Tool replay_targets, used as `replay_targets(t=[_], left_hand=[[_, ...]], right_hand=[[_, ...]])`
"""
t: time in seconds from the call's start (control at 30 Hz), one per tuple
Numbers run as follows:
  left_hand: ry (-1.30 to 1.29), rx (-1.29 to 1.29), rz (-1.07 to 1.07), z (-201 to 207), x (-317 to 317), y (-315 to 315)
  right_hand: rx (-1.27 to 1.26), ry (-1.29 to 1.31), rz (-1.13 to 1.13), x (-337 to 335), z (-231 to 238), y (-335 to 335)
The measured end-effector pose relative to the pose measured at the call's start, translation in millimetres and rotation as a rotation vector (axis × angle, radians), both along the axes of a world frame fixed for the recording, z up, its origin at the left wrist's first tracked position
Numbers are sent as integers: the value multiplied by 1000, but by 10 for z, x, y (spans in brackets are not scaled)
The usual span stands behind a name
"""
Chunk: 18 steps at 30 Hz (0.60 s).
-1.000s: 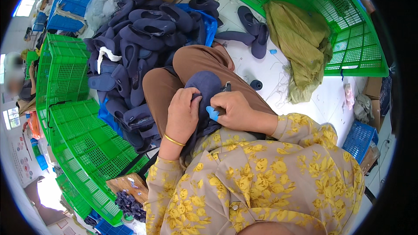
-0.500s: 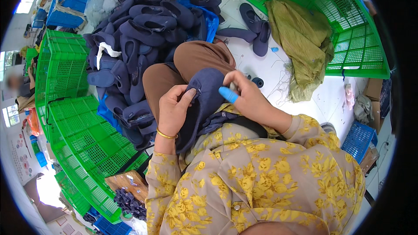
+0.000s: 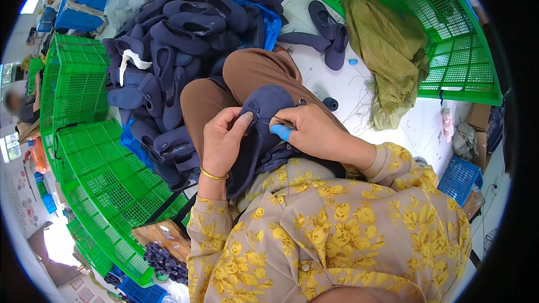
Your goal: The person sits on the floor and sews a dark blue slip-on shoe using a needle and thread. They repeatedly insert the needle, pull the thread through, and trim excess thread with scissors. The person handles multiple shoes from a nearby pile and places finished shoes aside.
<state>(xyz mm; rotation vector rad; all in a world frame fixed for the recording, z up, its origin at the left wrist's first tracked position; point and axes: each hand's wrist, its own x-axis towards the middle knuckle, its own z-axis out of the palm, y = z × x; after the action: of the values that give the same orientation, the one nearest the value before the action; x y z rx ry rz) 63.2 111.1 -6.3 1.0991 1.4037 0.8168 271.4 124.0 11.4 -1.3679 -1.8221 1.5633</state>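
A navy cloth shoe (image 3: 270, 101) lies over my lap, its rounded end pointing away from me. My left hand (image 3: 222, 137) pinches the shoe's edge between thumb and fingers; a gold bangle circles that wrist. Close beside it, my right hand (image 3: 306, 129), with blue tape round the thumb, is closed on a small dark metal tool (image 3: 302, 102). The tool's thin tip meets the shoe by my left fingertips. My fingers cover most of the tool, so its exact kind is hidden.
A big heap of navy shoes (image 3: 185, 25) is piled ahead left. Green crates (image 3: 112, 174) stand on my left, another green crate (image 3: 463, 62) at far right. An olive sack (image 3: 387, 50), loose shoes (image 3: 336, 45) and a thread spool (image 3: 330, 104) lie on the white floor.
My right hand has moved left and in to the shoe's edge, bringing the small tool against it. My left hand keeps its pinch in nearly the same place.
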Motion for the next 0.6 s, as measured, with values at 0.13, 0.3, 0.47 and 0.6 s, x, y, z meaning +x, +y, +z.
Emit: replay_targets(t=[0.13,0.3,0.47,0.6], left_hand=[[-8,4,5,-2,12,-5],[-9,21,10,-26,20,-16],[-19,7,7,-19,11,-23],[-30,22,37,-18,28,-26]], right_hand=[[-7,-9,3,-16,22,31],[20,-50,18,-72,-4,64],[13,-15,-15,-81,-47,33],[-31,1,-7,-56,-38,11]])
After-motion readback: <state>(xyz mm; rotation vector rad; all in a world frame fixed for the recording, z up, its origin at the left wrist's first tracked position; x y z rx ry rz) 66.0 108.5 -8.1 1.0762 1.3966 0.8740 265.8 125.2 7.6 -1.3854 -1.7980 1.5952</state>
